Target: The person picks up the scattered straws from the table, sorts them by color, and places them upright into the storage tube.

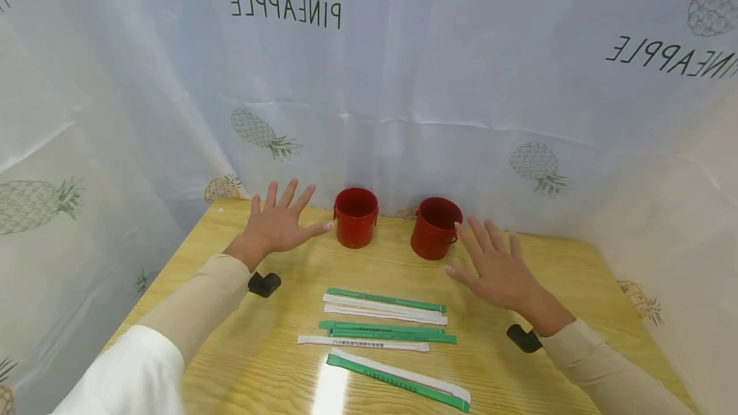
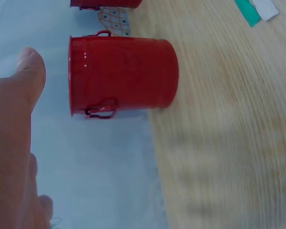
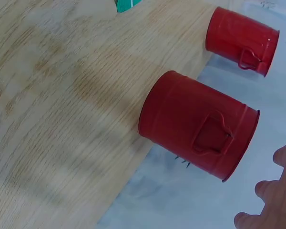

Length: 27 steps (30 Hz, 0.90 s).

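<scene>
Slim green and white packets (image 1: 392, 332) lie across a wooden bench (image 1: 259, 351). Beyond them, the left hand (image 1: 277, 227) and the right hand (image 1: 498, 277) hover, fingers (image 1: 303, 198) spread wide and holding nothing. Between the hands stand a left red pail (image 1: 354, 229) and a right red pail (image 1: 431, 240), before a pineapple-print curtain (image 1: 403, 69).

Pale cloth (image 1: 403, 63) behind wood-grain table (image 1: 242, 344); printed pineapples (image 1: 534, 162), mirrored "PINEAPPLE" lettering (image 1: 285, 8); bright glare (image 1: 330, 389) on near tabletop.
</scene>
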{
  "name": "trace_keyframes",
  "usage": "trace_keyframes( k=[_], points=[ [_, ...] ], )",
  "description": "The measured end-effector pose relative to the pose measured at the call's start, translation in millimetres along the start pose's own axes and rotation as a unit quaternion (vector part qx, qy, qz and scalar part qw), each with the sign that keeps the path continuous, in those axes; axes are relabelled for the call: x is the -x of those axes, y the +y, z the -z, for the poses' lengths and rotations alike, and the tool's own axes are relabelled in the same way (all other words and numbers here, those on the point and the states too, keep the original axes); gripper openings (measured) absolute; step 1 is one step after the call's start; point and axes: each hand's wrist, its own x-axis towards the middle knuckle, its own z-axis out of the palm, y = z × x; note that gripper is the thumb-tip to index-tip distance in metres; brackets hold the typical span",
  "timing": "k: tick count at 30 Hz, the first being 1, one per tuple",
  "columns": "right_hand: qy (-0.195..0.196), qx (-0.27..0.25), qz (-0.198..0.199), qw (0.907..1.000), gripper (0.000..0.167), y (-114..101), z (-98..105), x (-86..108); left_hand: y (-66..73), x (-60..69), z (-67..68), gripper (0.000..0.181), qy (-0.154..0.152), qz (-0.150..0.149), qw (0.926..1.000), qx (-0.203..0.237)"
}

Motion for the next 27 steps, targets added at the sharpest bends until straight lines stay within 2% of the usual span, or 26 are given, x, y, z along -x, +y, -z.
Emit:
trace_keyframes(
  k=[7, 14, 17, 22, 27],
  points=[
    [-0.001, -0.006, 0.015, 0.9999, 0.089, -9, -7, 2.9, -1.8, -10.4, -5.6, 0.099, 0.022, -0.035, 0.9990, 0.019],
    [-0.002, -0.010, 0.026, 0.9996, 0.087, -15, -13, 3.1, -2.7, -22.6, -10.0, 0.103, 0.034, -0.054, 0.9935, 0.094],
    [-0.006, -0.011, 0.033, 0.9994, 0.087, -18, -15, 3.3, -4.1, -27.4, -11.4, 0.104, 0.033, -0.056, 0.9872, 0.146],
    [-0.010, -0.013, 0.048, 0.9987, 0.087, -24, -18, 4.4, -5.6, -33.6, -13.1, 0.104, 0.040, -0.049, 0.9701, 0.234],
    [-0.019, -0.013, 0.065, 0.9976, 0.088, -32, -20, 5.0, -4.9, -40.6, -16.0, 0.103, 0.031, -0.033, 0.9562, 0.289]
  ],
)
